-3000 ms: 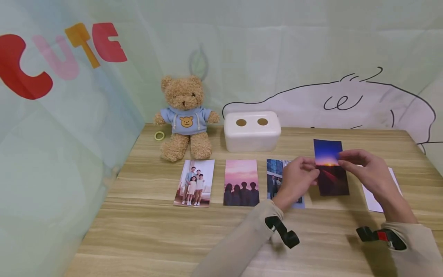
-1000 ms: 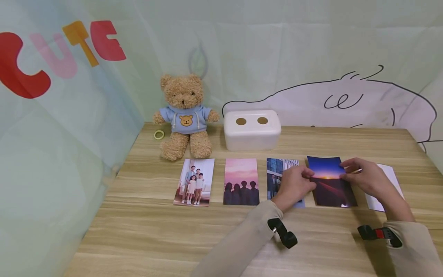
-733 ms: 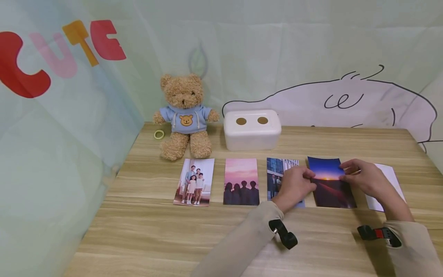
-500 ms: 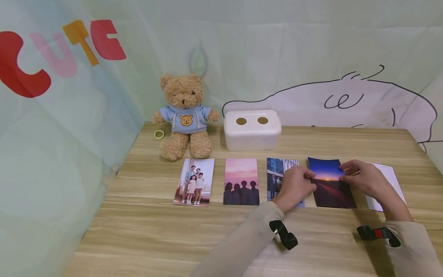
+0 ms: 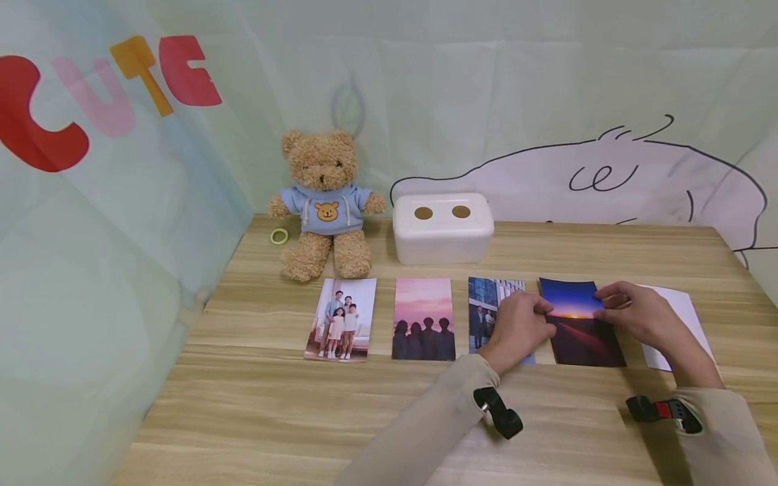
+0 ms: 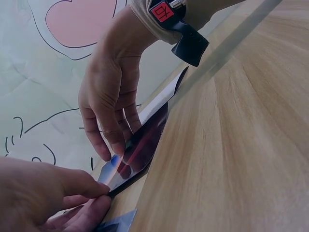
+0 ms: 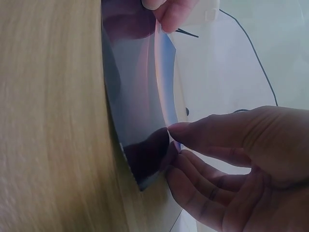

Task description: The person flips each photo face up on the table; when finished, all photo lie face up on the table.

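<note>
A sunset photo print (image 5: pixel 586 343) lies low over the table, right of the other prints. My left hand (image 5: pixel 519 331) pinches its left edge between thumb and finger, while my right hand (image 5: pixel 645 320) pinches the right edge. The print bows slightly, as the right wrist view shows, with its glossy face (image 7: pixel 130 82) up. Beneath my left hand and partly hidden by it is a photo of people before a glass building (image 5: pixel 483 297). Partly behind my right forearm rests a white card (image 5: pixel 687 314).
Further left lie a pink-sky silhouette photo (image 5: pixel 423 317) and a family photo (image 5: pixel 342 318). Behind them stand a teddy bear (image 5: pixel 328 209) in a blue hoodie and a white box (image 5: pixel 444 236) with two holes. A small yellow-green ring (image 5: pixel 279 236) lies beside the bear.
Three seconds ago both hands held the sunset print higher and further back. It has come down toward the table with them, and over the last half second it has shifted only slightly.
</note>
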The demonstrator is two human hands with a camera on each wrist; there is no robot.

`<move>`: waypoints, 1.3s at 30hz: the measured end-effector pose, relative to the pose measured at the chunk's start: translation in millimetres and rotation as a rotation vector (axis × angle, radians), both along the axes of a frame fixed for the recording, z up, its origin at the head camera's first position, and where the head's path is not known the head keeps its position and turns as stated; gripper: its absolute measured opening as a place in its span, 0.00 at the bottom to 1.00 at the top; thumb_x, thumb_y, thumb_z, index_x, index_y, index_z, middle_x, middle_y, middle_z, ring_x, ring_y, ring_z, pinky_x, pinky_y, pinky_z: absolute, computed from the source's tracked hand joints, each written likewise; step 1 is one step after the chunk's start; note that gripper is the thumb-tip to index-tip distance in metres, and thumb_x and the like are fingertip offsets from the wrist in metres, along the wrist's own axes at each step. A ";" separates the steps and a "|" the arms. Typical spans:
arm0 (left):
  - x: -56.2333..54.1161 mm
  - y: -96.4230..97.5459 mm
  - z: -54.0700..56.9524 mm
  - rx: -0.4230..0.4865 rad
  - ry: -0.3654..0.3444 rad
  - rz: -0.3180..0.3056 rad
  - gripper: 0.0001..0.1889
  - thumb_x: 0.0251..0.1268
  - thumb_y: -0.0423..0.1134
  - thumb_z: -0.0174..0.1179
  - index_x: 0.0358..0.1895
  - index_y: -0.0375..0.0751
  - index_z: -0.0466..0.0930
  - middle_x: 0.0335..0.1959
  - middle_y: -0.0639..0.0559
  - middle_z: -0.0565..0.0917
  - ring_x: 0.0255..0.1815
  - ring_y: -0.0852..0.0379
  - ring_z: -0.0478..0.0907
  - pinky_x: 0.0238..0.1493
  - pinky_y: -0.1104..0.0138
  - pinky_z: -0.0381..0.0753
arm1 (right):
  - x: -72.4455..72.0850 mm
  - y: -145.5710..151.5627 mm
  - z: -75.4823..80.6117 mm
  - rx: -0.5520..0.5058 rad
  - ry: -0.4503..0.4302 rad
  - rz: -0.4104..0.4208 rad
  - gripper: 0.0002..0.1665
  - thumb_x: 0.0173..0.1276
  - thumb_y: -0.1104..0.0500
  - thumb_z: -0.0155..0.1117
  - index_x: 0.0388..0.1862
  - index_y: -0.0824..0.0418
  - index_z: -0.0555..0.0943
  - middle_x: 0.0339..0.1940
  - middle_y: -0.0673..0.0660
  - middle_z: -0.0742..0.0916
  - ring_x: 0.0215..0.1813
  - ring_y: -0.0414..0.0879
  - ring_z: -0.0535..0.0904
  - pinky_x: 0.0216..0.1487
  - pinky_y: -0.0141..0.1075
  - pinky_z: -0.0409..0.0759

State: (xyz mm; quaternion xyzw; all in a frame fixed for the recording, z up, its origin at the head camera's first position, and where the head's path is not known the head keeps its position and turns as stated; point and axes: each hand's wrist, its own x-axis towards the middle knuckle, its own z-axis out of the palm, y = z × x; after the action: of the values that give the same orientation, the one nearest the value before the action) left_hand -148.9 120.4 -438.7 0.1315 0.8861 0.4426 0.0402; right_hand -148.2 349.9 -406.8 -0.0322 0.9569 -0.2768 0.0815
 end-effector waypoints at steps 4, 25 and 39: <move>0.7 -0.4 0.4 -0.012 0.017 -0.005 0.13 0.54 0.33 0.81 0.44 0.44 0.94 0.36 0.61 0.85 0.38 0.71 0.74 0.42 0.81 0.70 | -0.3 -0.2 -0.4 0.005 -0.002 0.000 0.24 0.72 0.61 0.73 0.58 0.77 0.79 0.46 0.76 0.86 0.48 0.71 0.82 0.45 0.56 0.78; 2.7 -0.2 5.4 0.049 0.026 -0.016 0.13 0.54 0.34 0.82 0.43 0.44 0.93 0.35 0.60 0.87 0.33 0.72 0.75 0.37 0.81 0.71 | 1.9 7.1 6.2 0.026 -0.008 -0.028 0.29 0.75 0.54 0.71 0.62 0.76 0.77 0.52 0.78 0.85 0.51 0.72 0.81 0.42 0.53 0.81; 15.5 14.7 8.2 0.249 -0.045 -0.065 0.14 0.57 0.32 0.80 0.47 0.40 0.90 0.38 0.56 0.91 0.30 0.77 0.78 0.34 0.84 0.75 | 6.3 23.5 6.8 -0.059 0.122 -0.107 0.24 0.80 0.58 0.66 0.61 0.77 0.78 0.54 0.79 0.84 0.41 0.58 0.88 0.30 0.35 0.79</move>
State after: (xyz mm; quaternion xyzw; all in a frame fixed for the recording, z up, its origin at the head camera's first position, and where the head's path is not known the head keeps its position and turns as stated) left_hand -133.5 135.1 -430.5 0.1543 0.8185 0.5504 0.0576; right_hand -141.9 373.4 -400.0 -0.0001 0.9519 -0.3064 0.0073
